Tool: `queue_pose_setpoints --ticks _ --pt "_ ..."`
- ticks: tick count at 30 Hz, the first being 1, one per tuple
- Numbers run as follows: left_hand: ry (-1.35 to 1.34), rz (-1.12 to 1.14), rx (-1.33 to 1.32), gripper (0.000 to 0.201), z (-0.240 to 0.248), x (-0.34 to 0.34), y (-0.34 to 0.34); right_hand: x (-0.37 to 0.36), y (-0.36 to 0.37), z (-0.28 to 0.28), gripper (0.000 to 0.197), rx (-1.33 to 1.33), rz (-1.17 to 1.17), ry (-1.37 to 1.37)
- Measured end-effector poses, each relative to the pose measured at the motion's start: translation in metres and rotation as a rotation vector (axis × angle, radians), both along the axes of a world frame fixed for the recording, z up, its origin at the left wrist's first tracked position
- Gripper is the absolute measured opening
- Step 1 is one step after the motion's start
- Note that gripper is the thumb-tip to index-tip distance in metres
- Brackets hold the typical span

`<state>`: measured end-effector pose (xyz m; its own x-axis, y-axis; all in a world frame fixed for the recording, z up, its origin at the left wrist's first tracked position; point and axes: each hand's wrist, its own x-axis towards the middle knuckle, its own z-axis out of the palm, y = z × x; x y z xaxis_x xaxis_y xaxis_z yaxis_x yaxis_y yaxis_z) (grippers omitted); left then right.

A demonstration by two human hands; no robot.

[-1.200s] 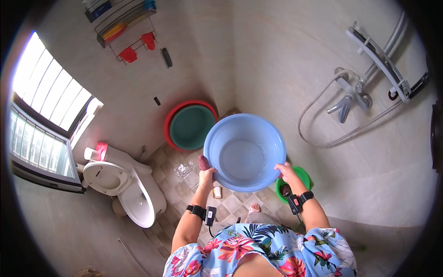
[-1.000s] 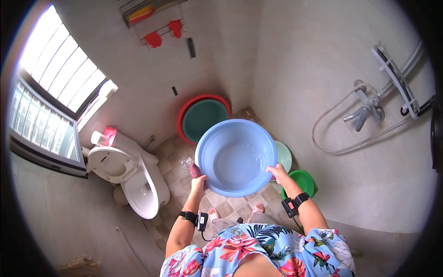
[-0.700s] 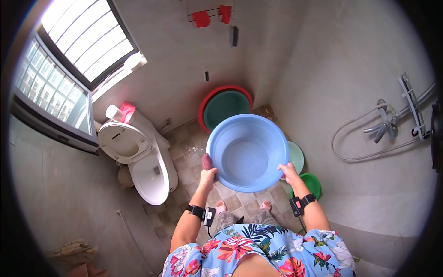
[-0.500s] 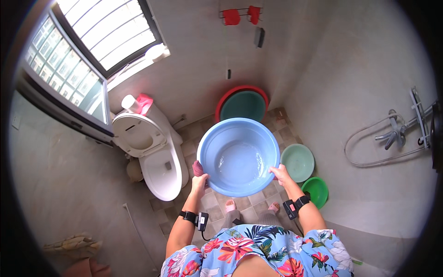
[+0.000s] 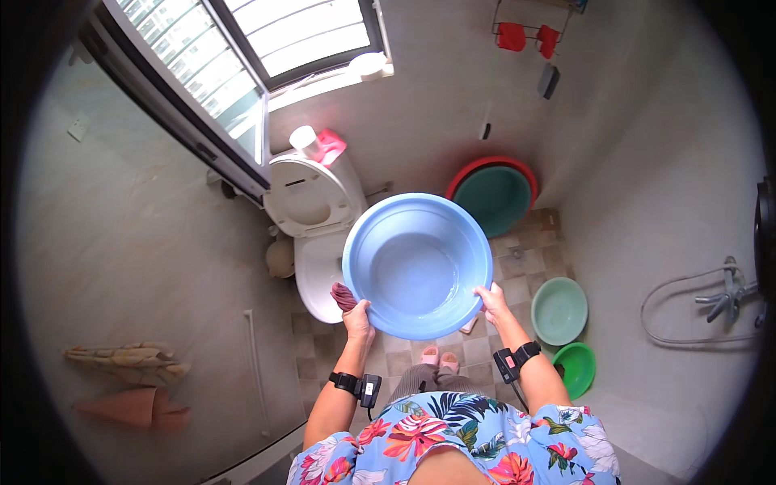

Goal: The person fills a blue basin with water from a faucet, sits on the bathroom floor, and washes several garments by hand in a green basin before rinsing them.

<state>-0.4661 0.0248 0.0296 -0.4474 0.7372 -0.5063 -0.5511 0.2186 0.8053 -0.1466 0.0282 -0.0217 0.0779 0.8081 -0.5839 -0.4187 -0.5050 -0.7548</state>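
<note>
Blue basin (image 5: 417, 265) held level, opening upward.

Pink package (image 5: 330, 147) atop toilet tank (image 5: 343, 174)

Part of the white toilet (image 5: 311, 218) is hidden by the blue basin (image 5: 416, 263), held up near.

Home bathroom: toilet (image 5: 311, 218), shower hose (image 5: 687, 311), tiled floor (image 5: 525, 263).
</note>
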Motion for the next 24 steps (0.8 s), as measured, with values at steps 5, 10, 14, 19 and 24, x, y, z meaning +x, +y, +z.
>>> queue_pose_setpoints --ticks 5,10,14,19,24 --pt "0.112 0.274 0.026 0.017 -0.002 -0.043 -0.014 -0.08 0.005 -0.007 0.036 0.032 0.056 0.153" --pt "0.213 0.486 0.018 0.011 -0.021 -0.084 -0.003 -0.173 0.001 0.019 0.05 -0.232 0.225 0.192" --pt "0.299 0.374 -0.072 0.053 -0.027 -0.141 0.004 -0.246 0.008 0.002 0.048 -0.245 0.329 0.244" --pt "0.437 0.356 -0.198 0.032 -0.021 -0.193 0.034 -0.342 0.02 -0.031 0.049 -0.363 0.123 0.251" --pt "0.524 0.224 -0.134 0.031 -0.032 -0.25 0.046 -0.429 0.023 -0.051 0.045 -0.534 0.033 0.229"
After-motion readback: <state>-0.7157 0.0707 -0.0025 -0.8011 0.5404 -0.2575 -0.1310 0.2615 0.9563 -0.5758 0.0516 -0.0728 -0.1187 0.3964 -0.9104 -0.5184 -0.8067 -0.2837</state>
